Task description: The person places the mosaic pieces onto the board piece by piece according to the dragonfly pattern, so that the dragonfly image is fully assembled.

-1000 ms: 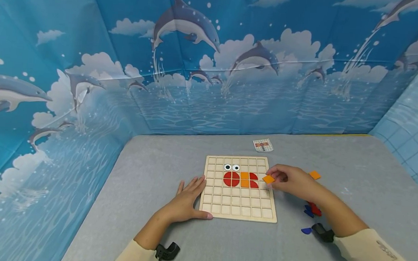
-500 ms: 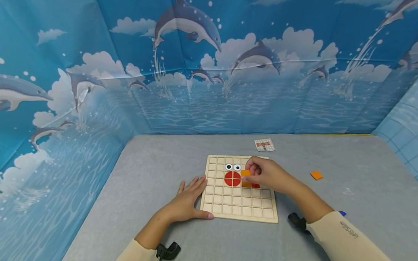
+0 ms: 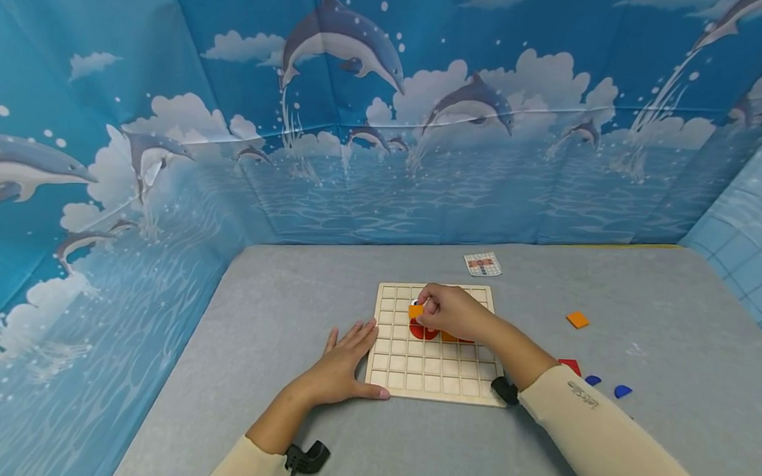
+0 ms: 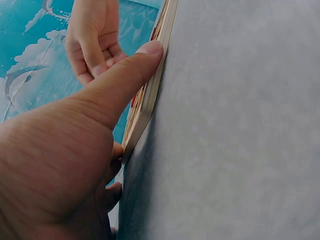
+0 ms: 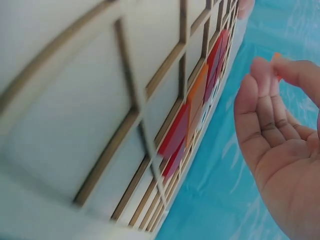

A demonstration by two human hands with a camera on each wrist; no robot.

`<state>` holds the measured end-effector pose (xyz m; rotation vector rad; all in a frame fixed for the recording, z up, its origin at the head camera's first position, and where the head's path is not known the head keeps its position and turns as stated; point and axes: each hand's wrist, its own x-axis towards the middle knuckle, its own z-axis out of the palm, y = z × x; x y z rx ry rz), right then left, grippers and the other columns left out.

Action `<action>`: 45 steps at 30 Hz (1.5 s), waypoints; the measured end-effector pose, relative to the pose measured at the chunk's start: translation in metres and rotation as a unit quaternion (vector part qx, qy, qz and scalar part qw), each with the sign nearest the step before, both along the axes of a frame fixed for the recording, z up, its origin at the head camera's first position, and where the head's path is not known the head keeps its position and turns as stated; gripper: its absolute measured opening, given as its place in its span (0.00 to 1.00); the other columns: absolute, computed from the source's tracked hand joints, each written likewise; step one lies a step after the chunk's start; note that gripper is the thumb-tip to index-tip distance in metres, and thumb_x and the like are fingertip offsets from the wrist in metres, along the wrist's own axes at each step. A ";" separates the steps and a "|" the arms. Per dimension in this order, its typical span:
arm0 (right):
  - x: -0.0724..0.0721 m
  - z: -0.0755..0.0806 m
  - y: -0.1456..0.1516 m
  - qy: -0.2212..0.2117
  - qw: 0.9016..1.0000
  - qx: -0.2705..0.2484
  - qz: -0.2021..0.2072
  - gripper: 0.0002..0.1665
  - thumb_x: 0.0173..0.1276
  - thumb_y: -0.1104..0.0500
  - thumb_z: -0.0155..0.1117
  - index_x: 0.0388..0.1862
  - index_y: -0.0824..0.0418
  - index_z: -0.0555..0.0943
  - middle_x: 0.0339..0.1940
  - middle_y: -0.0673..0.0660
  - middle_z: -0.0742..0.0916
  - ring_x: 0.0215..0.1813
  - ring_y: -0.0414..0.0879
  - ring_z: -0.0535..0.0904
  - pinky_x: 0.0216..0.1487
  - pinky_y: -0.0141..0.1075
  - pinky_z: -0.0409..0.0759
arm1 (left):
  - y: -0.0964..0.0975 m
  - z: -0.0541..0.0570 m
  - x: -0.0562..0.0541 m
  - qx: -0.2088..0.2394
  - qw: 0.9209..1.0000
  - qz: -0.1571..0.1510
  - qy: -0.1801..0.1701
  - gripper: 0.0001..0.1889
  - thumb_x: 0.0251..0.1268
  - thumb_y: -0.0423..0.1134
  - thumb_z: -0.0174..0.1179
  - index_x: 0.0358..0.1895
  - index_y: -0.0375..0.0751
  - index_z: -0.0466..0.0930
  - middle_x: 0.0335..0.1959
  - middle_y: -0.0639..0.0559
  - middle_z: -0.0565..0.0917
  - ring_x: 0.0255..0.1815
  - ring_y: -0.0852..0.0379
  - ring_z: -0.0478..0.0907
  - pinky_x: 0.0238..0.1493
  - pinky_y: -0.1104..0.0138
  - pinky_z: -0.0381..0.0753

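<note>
A square wooden grid board (image 3: pixel 404 381) lies on the grey table. My left hand (image 3: pixel 340 368) rests at its left side, fingers straight along the edge, thumb (image 4: pixel 142 62) on the near corner. Between thumb and fingertips my right hand (image 3: pixel 458 313) pinches an orange square tile (image 3: pixel 416 311), held over the upper part of the red circle (image 3: pixel 422 332). That hand mostly hides the eye tiles. In the right wrist view, orange tiles (image 5: pixel 196 95) sit in the grid between red circle tiles (image 5: pixel 216 57) and red quarter-round tiles (image 5: pixel 174 132).
A small pattern card (image 3: pixel 482 264) lies behind the board. To the right are a loose orange tile (image 3: pixel 577 320), a red piece (image 3: pixel 570 365) and blue pieces (image 3: pixel 622 391), partly behind the right sleeve (image 3: pixel 581 407). A dolphin-print curtain (image 3: pixel 384 187) borders the table.
The right hand has carried the orange tile leftward, from the board's right edge across the orange tiles to the red circle. The left hand stays in place.
</note>
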<state>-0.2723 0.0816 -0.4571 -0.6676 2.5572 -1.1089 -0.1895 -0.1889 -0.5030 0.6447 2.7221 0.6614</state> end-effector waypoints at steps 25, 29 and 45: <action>-0.011 -0.015 -0.039 0.013 0.993 0.111 -0.033 0.13 0.64 0.57 0.74 0.46 0.58 0.83 0.26 0.52 0.81 0.27 0.44 0.74 0.31 0.34 0.72 | 0.001 -0.002 -0.001 -0.002 1.000 0.001 0.002 0.62 0.52 0.72 0.68 0.83 0.48 0.45 0.85 0.58 0.42 0.86 0.50 0.37 0.80 0.38 0.30; -0.011 -0.014 -0.041 0.019 0.992 0.120 -0.032 0.14 0.64 0.57 0.75 0.46 0.57 0.83 0.27 0.52 0.82 0.28 0.44 0.74 0.32 0.35 0.73 | 0.001 -0.002 -0.001 -0.002 1.000 0.004 0.003 0.62 0.52 0.71 0.68 0.83 0.48 0.45 0.85 0.58 0.43 0.86 0.50 0.37 0.80 0.38 0.30; -0.013 -0.014 -0.040 0.000 0.993 0.107 -0.038 0.15 0.64 0.56 0.75 0.47 0.57 0.83 0.31 0.53 0.83 0.30 0.45 0.76 0.32 0.34 0.74 | 0.001 0.001 0.001 0.003 1.000 0.004 0.002 0.62 0.52 0.70 0.69 0.83 0.47 0.45 0.85 0.56 0.43 0.86 0.50 0.37 0.80 0.38 0.29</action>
